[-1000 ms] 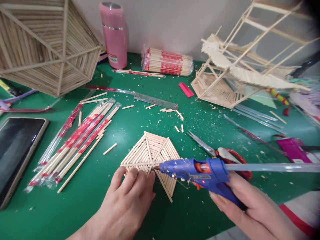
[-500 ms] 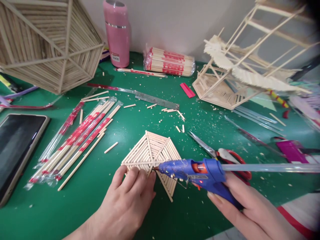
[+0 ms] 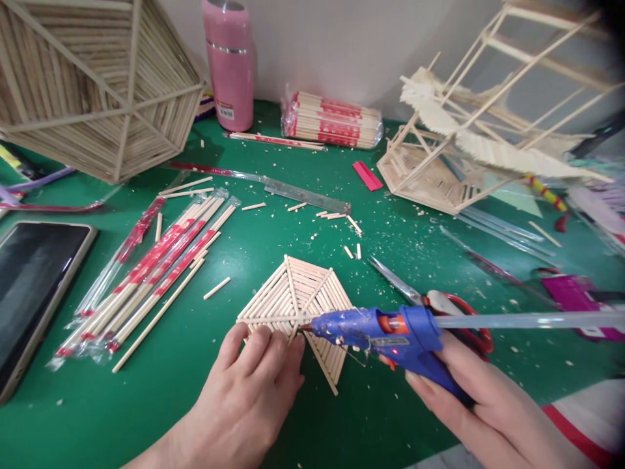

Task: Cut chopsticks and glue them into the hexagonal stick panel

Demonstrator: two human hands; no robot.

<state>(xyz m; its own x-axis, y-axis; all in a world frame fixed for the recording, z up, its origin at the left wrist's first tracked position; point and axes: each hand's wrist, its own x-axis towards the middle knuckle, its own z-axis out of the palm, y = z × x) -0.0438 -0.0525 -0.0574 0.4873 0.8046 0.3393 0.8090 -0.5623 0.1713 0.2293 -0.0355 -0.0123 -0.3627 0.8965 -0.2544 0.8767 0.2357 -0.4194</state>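
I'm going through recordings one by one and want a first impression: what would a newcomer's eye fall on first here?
Probably the blue glue gun in the right hand, its tip at the small stick panel near the centre, with the left hand at the panel's near side. Next, perhaps, the large stick panel at upper left, the pink flask beside it, and the open stick frame at upper right.

Blue glue gun (image 3: 361,327), tip (image 3: 305,327) near hub of spoked stick panel (image 3: 299,294)

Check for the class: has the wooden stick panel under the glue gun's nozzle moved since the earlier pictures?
No: the wooden stick panel shows no clear shift in any direction, judged against the scissors.
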